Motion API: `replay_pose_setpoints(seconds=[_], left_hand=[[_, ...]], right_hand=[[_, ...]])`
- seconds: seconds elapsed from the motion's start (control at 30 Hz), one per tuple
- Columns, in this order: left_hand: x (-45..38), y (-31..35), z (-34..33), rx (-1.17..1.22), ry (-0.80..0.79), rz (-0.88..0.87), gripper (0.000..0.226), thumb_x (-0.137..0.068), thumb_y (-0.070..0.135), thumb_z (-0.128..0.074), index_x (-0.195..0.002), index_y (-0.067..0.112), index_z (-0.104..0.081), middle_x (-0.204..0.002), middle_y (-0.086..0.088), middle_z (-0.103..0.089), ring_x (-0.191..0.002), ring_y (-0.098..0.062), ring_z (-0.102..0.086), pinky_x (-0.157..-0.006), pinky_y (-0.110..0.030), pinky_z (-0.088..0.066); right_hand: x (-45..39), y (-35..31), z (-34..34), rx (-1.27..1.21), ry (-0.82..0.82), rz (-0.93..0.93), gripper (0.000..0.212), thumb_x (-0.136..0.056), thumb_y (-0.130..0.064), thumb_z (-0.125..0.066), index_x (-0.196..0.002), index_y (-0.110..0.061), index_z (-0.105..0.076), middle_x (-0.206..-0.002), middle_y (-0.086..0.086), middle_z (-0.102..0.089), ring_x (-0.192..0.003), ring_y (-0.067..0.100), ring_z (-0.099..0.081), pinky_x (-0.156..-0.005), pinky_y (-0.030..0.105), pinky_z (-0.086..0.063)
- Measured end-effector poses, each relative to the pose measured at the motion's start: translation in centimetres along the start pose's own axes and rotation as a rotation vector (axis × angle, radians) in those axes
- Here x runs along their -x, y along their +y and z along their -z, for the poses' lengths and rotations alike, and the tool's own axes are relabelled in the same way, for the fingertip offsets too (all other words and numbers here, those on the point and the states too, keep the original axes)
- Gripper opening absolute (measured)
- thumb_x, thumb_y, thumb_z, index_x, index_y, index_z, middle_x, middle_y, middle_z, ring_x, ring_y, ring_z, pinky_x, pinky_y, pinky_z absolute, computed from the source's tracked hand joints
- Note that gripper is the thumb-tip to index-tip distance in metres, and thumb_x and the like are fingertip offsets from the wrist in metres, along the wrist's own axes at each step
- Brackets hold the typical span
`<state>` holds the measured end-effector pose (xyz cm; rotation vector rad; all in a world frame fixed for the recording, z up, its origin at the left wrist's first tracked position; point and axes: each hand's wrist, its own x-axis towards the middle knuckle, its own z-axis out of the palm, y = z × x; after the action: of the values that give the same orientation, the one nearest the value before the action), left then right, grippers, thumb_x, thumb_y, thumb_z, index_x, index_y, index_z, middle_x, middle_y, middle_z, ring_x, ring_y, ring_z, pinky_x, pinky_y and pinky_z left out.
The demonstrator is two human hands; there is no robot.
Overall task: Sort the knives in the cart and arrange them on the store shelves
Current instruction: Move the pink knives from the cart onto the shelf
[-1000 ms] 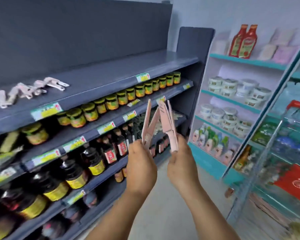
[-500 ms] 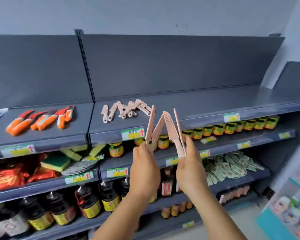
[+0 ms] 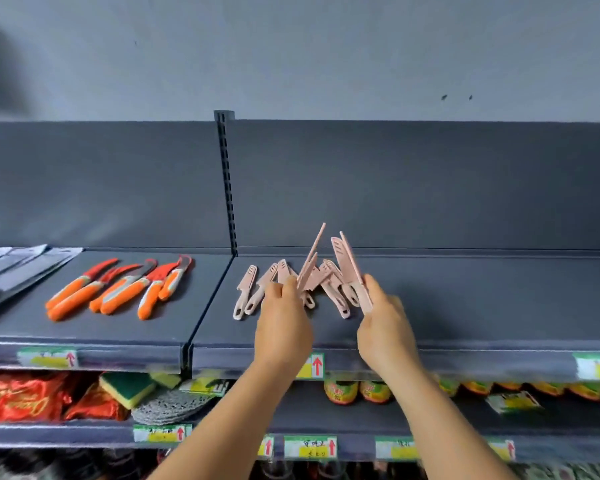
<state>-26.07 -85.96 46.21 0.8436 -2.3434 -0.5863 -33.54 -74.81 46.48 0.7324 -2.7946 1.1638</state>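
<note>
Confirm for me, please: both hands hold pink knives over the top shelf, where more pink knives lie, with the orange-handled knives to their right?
Not quite. The head view shows the orange-handled knives to the left of the pink knives on the top shelf. The left hand and right hand do hold pink knives.

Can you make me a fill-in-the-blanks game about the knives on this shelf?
1. Both hands, left hand and right hand, hold knives coloured ____.
2. The orange-handled knives lie to the ____ of the pink knives on the shelf.
3. The green and yellow sponge sits on the shelf ____ the top shelf.

Missing words: pink; left; below
</note>
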Motion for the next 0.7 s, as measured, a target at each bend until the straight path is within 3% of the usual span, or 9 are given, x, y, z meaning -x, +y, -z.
replay_pose_setpoints(seconds=[0.13, 0.23, 0.33, 0.5, 0.63, 0.7], left_hand=[[-3.2, -0.2, -0.3, -0.149, -0.001, -0.037, 0.061, -0.084, -0.006, -0.053, -0.138, 0.015, -0.034, -0.127, -0.007, -0.040, -0.104, -0.026, -0.051, -0.070, -0.028, -0.039], [-5.1, -0.6, -1.0, -0.241, -0.039, -0.071, 0.064, -0.087, 0.001, -0.055, -0.142, 0.017, -0.025, -0.132, -0.004, -0.038, -0.115, -0.024, -0.045, -0.071, -0.028, -0.037], [-6.8, -1.0, -2.0, -0.357, -0.105, -0.096, 0.070, -0.088, 0.003, -0.053, -0.147, 0.011, -0.015, -0.138, -0.007, -0.034, -0.123, -0.026, -0.039, -0.085, -0.031, -0.041], [-8.5, -1.9, -3.9, -0.526, -0.282, -0.134, 0.069, -0.092, 0.019, -0.053, -0.148, 0.004, -0.016, -0.151, -0.014, -0.021, -0.133, -0.030, -0.028, -0.103, -0.034, -0.034], [-8.6, -2.3, -4.8, -0.430, -0.395, -0.142, 0.058, -0.094, 0.014, -0.045, -0.147, 0.005, -0.023, -0.147, -0.011, -0.029, -0.134, -0.028, -0.031, -0.108, -0.036, -0.031], [-8.7, -2.4, -4.8, -0.394, -0.425, -0.119, 0.055, -0.094, 0.015, -0.039, -0.146, 0.004, -0.024, -0.146, -0.011, -0.032, -0.134, -0.029, -0.033, -0.109, -0.037, -0.031]], right_hand=[[-3.4, -0.8, -1.0, 0.050, -0.032, 0.011, 0.076, -0.090, 0.001, -0.050, -0.149, -0.034, -0.018, -0.127, 0.004, -0.040, -0.107, 0.026, -0.053, -0.082, 0.035, -0.049], [-5.6, -1.4, -1.9, 0.111, -0.048, 0.005, 0.073, -0.089, -0.002, -0.051, -0.148, -0.033, -0.020, -0.126, 0.005, -0.041, -0.110, 0.028, -0.052, -0.086, 0.037, -0.047], [-7.3, -1.7, -3.1, 0.175, -0.059, -0.014, 0.066, -0.090, -0.003, -0.046, -0.146, -0.031, -0.024, -0.127, 0.007, -0.041, -0.116, 0.030, -0.048, -0.088, 0.036, -0.044], [-9.0, -1.5, -5.2, 0.340, -0.097, -0.039, 0.063, -0.090, -0.010, -0.050, -0.145, -0.028, -0.026, -0.134, 0.006, -0.037, -0.125, 0.027, -0.035, -0.096, 0.034, -0.041], [-9.4, -1.0, -6.7, 0.459, -0.173, 0.007, 0.050, -0.098, -0.025, -0.039, -0.145, -0.022, -0.024, -0.144, 0.004, -0.033, -0.128, 0.027, -0.028, -0.101, 0.036, -0.032], [-9.4, -0.6, -7.1, 0.476, -0.221, 0.006, 0.054, -0.100, -0.031, -0.035, -0.149, -0.022, -0.014, -0.152, 0.002, -0.022, -0.136, 0.027, -0.020, -0.107, 0.039, -0.025]])
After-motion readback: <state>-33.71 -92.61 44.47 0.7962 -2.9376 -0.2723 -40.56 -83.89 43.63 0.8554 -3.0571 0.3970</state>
